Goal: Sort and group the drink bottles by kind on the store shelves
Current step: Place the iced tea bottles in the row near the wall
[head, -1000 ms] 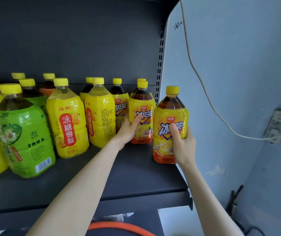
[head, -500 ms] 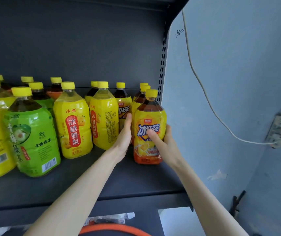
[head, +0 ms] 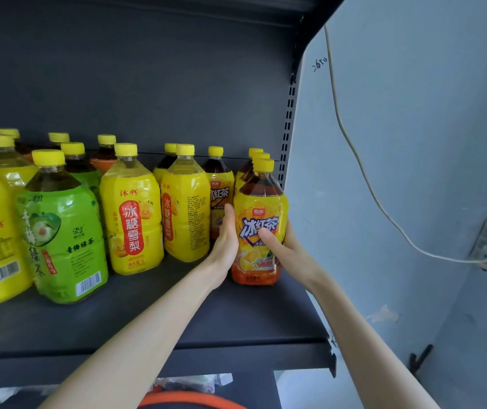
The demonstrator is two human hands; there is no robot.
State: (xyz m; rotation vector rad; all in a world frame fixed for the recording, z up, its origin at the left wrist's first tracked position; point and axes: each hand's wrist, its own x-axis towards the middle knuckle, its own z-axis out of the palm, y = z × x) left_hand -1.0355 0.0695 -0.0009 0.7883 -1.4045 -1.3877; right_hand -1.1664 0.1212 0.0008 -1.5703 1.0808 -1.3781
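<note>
Your right hand (head: 284,248) grips yellow-capped, orange-labelled plastic iced-tea bottle (head: 258,202); left hand (head: 226,240) flat on its side. Bottle stands at right end of dark metal shelf (head: 147,314), fronting matching row (head: 244,172). Placing step, probably. Next: let go cleanly.

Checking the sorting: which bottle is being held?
The frontmost iced-tea bottle, rightmost on the shelf; right hand grips it, left hand presses its side.

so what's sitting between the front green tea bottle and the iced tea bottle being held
In the head view: the front pear drink bottle, a second pear drink bottle, then the left hand flat against the iced tea bottle.
</note>
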